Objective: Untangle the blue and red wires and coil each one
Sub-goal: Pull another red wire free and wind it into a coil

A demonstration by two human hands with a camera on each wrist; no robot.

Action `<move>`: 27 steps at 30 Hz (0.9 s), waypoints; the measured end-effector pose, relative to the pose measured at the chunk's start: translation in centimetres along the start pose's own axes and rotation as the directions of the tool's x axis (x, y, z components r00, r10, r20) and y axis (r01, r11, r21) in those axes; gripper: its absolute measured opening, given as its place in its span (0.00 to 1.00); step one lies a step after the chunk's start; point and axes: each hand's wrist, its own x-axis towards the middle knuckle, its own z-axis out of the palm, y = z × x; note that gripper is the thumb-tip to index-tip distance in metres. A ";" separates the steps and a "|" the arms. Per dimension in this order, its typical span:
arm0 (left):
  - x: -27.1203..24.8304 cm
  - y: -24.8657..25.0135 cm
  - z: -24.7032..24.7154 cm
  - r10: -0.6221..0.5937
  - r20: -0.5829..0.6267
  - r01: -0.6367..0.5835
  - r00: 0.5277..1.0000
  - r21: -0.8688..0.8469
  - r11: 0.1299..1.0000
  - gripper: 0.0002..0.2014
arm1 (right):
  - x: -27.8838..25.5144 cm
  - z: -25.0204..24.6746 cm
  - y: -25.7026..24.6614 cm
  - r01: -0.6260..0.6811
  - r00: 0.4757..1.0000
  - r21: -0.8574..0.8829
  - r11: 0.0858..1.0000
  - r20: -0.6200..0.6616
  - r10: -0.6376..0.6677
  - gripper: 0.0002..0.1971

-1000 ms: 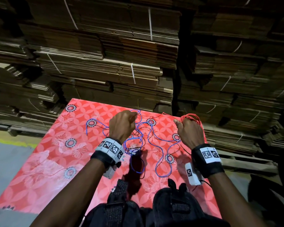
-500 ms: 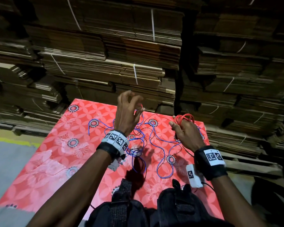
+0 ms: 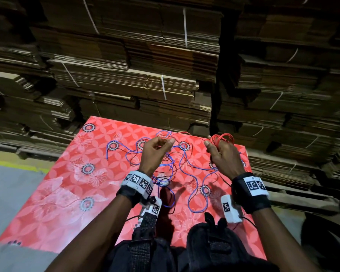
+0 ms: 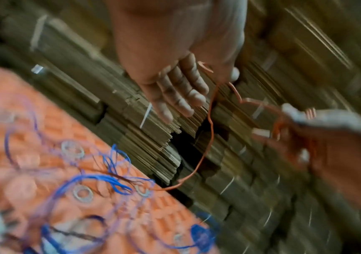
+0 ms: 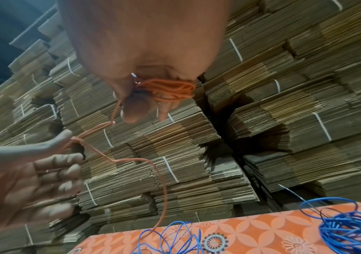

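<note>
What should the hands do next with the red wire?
Probably loop the slack once more: the right hand holds the red coil, the left hand pinches the red wire, and its loose tail runs down among the blue wire.

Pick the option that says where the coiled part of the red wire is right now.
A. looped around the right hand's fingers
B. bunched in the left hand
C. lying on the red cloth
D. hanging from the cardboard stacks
A: the red wire coil sits looped around the fingers of the right hand, while the left hand only pinches a loose strand leading to it.
</note>
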 end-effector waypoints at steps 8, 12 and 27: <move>0.1 1.7 1.0 -0.245 0.148 0.281 0.958 -0.324 0.903 0.18 | 0.2 1.0 0.0 0.010 1.000 0.080 0.997 0.008 -0.010 0.28; -0.7 1.4 1.8 -0.291 0.277 0.330 0.916 -0.104 0.938 0.10 | 0.6 0.9 -0.2 0.020 0.999 0.074 0.997 -0.041 -0.017 0.28; 1.5 6.4 -1.5 0.141 0.219 -0.241 0.965 0.957 0.161 0.12 | -0.2 1.1 0.4 0.082 0.994 -0.324 0.942 -0.038 -0.099 0.21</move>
